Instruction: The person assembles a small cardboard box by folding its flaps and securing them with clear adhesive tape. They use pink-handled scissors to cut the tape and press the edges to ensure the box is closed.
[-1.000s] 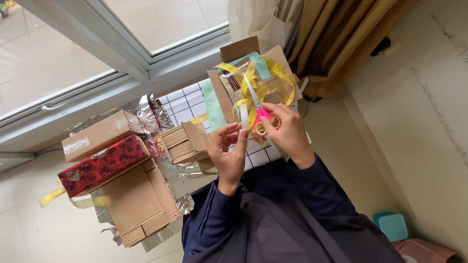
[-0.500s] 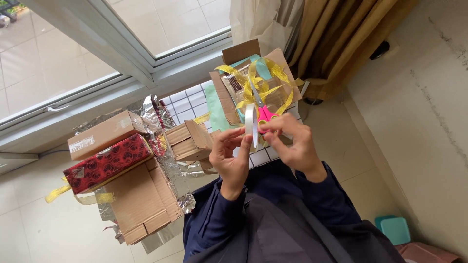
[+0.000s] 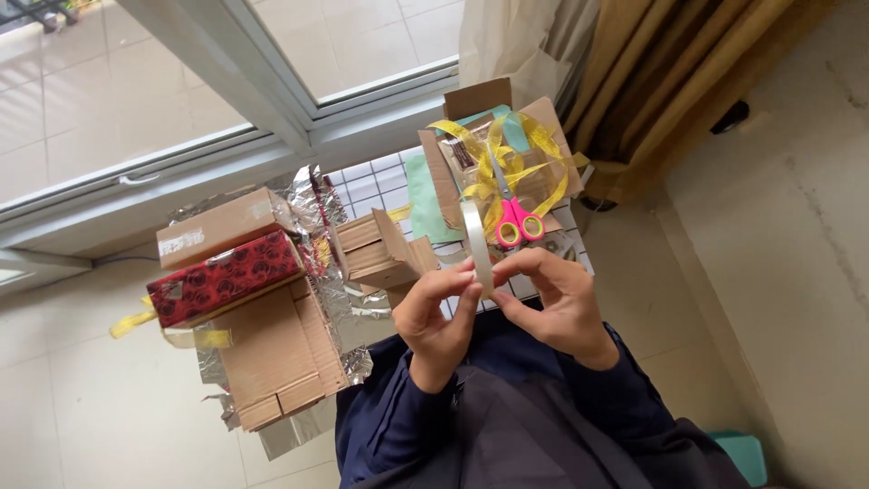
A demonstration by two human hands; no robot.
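With both the left hand [image 3: 441, 317] and right hand [image 3: 554, 303] pinching the roll of clear tape [image 3: 477, 243] edge-on by fingertips, it could slip and drop among the boxes.

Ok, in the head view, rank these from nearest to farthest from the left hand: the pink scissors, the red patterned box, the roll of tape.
1. Roll of tape: held edge-on, touching the left hand.
2. Pink scissors: beyond it, on the yellow ribbon.
3. Red patterned box: far off at picture-left, under a cardboard box.

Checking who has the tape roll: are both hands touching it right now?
Touching. The head view shows the left hand and right hand both pinching the lower edge of the clear tape roll, fingertips pressed against it with no gap.
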